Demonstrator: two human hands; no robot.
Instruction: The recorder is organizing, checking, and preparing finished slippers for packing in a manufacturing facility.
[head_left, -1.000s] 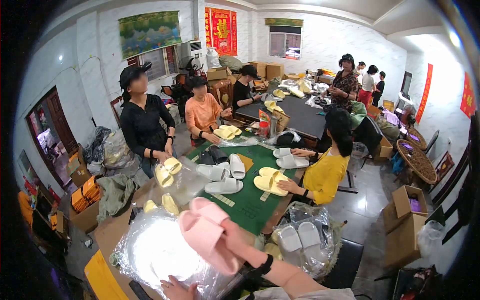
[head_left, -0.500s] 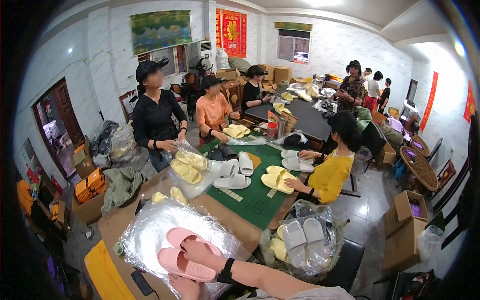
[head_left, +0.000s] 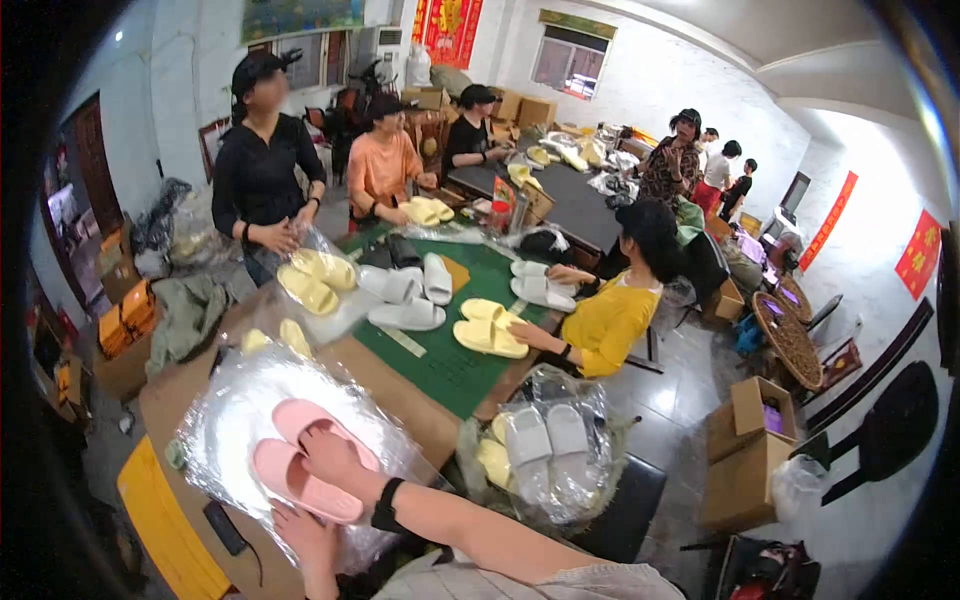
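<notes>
A pair of pink slide slippers (head_left: 330,495) lies on a sheet of shiny clear plastic film (head_left: 225,420) at the near end of the table. My right hand (head_left: 335,455) reaches across the pair from the right, its fingers closed around the edge of the slippers where the two meet. Its fingertips are partly hidden. My left hand (head_left: 308,535) rests on the film beside the nearer slipper, fingers stretched out toward its edge, holding nothing that I can see.
Yellow slippers (head_left: 490,335) and grey slippers (head_left: 405,315) lie on a green mat (head_left: 440,380) ahead. To my right, a bag (head_left: 550,450) holds grey and yellow slippers. A black corded device (head_left: 225,528) lies left. Co-workers stand or sit around the tables; one in yellow (head_left: 615,320) touches slippers.
My view has tilted and turned, so the room appears shifted left. More of my left hand shows, with its fingers spread beside the slipper. My right hand stays on the pink pair.
</notes>
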